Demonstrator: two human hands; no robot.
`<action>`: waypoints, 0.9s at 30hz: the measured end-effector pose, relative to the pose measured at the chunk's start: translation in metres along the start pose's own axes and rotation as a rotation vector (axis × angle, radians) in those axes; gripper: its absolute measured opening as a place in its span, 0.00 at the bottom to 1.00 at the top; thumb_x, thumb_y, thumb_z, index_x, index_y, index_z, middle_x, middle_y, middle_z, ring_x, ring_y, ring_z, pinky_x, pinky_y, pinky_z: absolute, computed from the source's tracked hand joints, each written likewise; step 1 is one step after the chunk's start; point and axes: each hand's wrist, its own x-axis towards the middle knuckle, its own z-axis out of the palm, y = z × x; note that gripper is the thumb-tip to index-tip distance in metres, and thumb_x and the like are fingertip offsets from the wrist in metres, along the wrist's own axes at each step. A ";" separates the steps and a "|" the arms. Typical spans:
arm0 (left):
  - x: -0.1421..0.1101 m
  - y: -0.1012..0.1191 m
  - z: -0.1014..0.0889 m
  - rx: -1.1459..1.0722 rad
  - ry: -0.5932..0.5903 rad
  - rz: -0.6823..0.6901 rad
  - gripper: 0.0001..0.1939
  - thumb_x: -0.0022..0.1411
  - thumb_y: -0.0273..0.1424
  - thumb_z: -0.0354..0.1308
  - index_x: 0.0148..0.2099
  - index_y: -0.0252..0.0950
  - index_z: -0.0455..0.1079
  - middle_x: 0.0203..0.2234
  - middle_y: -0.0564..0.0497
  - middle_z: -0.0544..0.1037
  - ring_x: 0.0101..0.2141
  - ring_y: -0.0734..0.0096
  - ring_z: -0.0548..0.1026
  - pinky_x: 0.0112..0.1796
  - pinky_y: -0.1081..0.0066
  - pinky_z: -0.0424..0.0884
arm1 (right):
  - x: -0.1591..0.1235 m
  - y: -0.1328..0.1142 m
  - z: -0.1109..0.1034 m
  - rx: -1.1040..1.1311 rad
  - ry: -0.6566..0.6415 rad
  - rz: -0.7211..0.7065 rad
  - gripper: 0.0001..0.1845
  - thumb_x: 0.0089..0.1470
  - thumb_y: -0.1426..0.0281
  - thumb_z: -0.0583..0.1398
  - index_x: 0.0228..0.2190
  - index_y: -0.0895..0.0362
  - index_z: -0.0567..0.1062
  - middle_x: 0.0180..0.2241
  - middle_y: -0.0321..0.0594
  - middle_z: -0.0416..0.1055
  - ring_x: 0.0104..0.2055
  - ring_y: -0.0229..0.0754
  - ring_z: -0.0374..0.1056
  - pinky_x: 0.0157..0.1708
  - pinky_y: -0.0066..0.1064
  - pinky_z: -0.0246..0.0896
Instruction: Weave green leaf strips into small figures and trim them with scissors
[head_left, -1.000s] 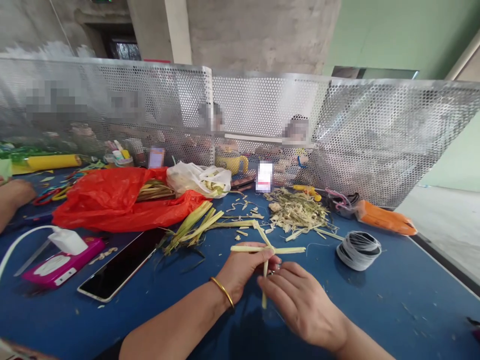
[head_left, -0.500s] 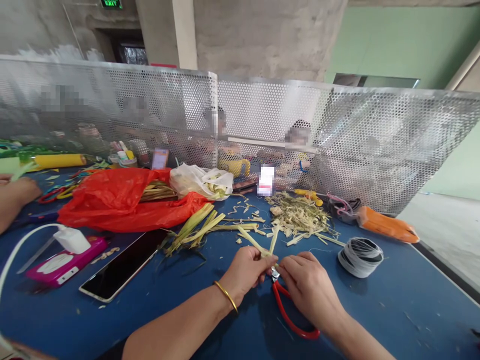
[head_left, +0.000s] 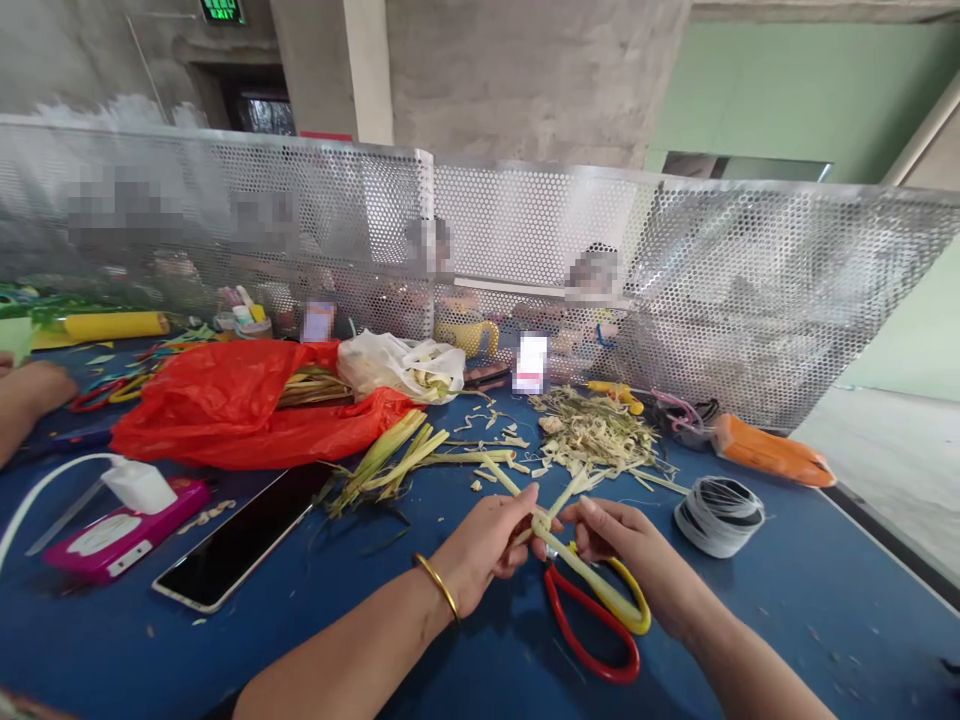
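Observation:
My left hand (head_left: 499, 540), wearing a gold bangle, pinches a small knot of pale plant strips (head_left: 541, 522) between thumb and fingers. Several strip ends stick out of the knot, one of them slanting down to the right. My right hand (head_left: 619, 540) is at the right side of the knot, its thumb and fingers closed on a strip there; the exact grip is partly hidden. Below the knot, scissors (head_left: 595, 660) with one red and one yellow handle lie on the blue table, their blades mostly hidden by my left hand and the strips.
Loose strips (head_left: 390, 460) lie by a red plastic bag (head_left: 217, 400). Beyond are a scrap pile (head_left: 596, 430) and a perforated metal screen (head_left: 525, 220). A phone (head_left: 240, 540) and pink power strip (head_left: 124, 535) are left, a spool (head_left: 718, 515) right. Another person's arm (head_left: 30, 405) reaches in.
The knot of strips has turned in my left hand, one end now pointing down to the right. My right hand has opened out and shifted right, uncovering the scissors' yellow handle.

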 end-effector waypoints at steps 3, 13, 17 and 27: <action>-0.003 -0.001 0.004 0.068 -0.055 -0.056 0.27 0.52 0.53 0.56 0.33 0.31 0.72 0.18 0.55 0.66 0.15 0.84 0.50 0.20 0.74 0.38 | 0.002 0.008 0.004 0.226 0.003 0.076 0.23 0.43 0.52 0.66 0.20 0.60 0.71 0.19 0.33 0.65 0.21 0.31 0.55 0.23 0.24 0.50; -0.005 -0.007 0.011 0.194 -0.045 0.007 0.12 0.52 0.34 0.58 0.21 0.33 0.66 0.13 0.61 0.56 0.17 0.82 0.49 0.21 0.73 0.43 | 0.008 0.022 0.013 0.325 0.278 0.003 0.20 0.38 0.56 0.69 0.21 0.61 0.75 0.14 0.32 0.62 0.18 0.31 0.55 0.21 0.26 0.51; -0.006 -0.009 0.011 0.212 -0.089 0.001 0.10 0.51 0.34 0.59 0.24 0.32 0.72 0.13 0.60 0.59 0.18 0.81 0.52 0.23 0.73 0.47 | 0.010 0.018 -0.003 -0.081 0.445 -0.166 0.19 0.44 0.54 0.64 0.28 0.59 0.76 0.23 0.38 0.69 0.27 0.40 0.64 0.28 0.31 0.58; -0.005 -0.025 0.013 0.429 -0.191 0.061 0.21 0.58 0.44 0.54 0.26 0.31 0.74 0.14 0.56 0.63 0.20 0.76 0.60 0.24 0.74 0.54 | -0.010 0.001 0.018 -0.314 -0.029 -0.093 0.15 0.53 0.58 0.59 0.23 0.56 0.70 0.22 0.33 0.66 0.17 0.35 0.64 0.16 0.26 0.57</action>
